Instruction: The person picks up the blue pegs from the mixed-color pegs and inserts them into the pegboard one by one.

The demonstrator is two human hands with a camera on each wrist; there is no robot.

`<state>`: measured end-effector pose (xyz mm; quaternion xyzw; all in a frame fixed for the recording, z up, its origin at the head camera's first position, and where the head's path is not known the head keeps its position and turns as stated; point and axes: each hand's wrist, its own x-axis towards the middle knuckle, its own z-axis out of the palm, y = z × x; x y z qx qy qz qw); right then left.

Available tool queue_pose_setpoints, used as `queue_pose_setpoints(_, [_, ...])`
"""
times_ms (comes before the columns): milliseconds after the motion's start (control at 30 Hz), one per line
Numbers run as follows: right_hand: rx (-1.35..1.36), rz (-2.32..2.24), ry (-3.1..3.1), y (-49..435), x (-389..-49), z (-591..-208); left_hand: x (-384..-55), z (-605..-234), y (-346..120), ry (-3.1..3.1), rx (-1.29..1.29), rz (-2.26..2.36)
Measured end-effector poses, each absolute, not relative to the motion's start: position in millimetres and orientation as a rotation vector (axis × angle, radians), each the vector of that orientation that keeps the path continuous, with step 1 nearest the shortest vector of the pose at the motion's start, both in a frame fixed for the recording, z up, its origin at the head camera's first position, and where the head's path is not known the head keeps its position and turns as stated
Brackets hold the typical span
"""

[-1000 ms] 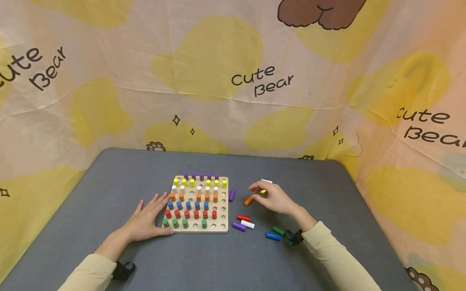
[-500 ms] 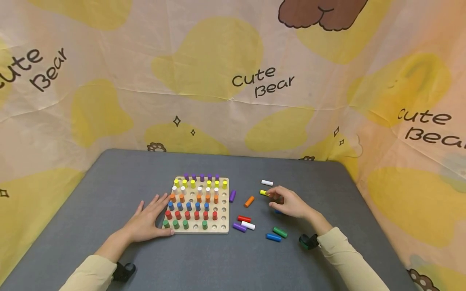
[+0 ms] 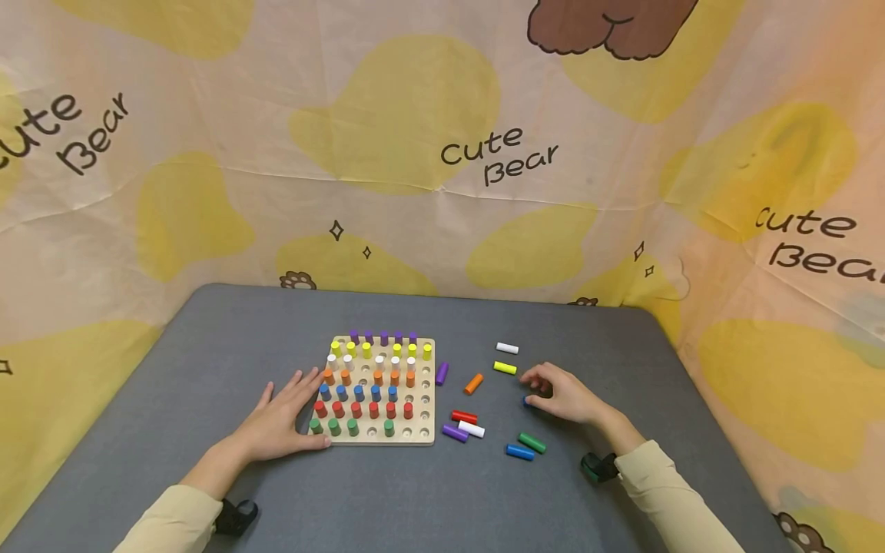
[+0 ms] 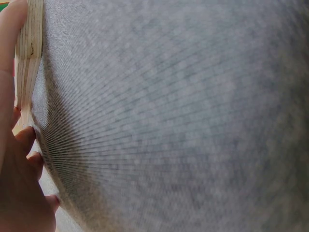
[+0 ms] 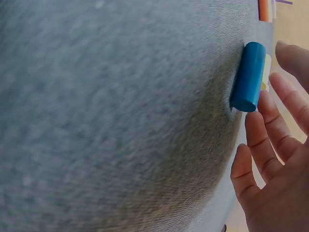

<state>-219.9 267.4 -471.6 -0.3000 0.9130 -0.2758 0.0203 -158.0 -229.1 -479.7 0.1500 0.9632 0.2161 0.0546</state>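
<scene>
My left hand (image 3: 276, 421) lies with its fingers spread against the left edge of a wooden pegboard (image 3: 397, 441), the thumb at its front left corner. In the left wrist view, the thumb touches the board's layered side (image 4: 31, 48). Rows of coloured pegs stand upright in the board, with some holes bare. My right hand (image 3: 563, 393) hovers low over the table right of the board, fingers loosely bent around a blue peg (image 5: 248, 76). That peg lies on the cloth, and in the right wrist view a gap shows between it and the thumb. In the head view the hand mostly covers it.
Loose pegs lie right of the board: white (image 3: 508, 348), yellow (image 3: 505, 368), orange (image 3: 473, 383), purple (image 3: 442, 374) and red (image 3: 464, 417). A white peg (image 3: 472, 429) touches another purple one (image 3: 454, 434). Green (image 3: 531, 442) and blue (image 3: 520, 452) pegs lie nearer. Printed cloth walls surround the grey table (image 3: 387, 507).
My right hand has moved right and nearer, from beside the orange peg, past the yellow peg, to the covered blue peg. The left hand has stayed at the board.
</scene>
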Motion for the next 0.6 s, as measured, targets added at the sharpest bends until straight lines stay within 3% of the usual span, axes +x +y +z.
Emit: queue_pose_setpoints(600, [-0.977, -0.808, 2.805, 271.4, -218.8, -479.5, -158.5, -478.3, -228.6, 2.911, 0.446, 0.655])
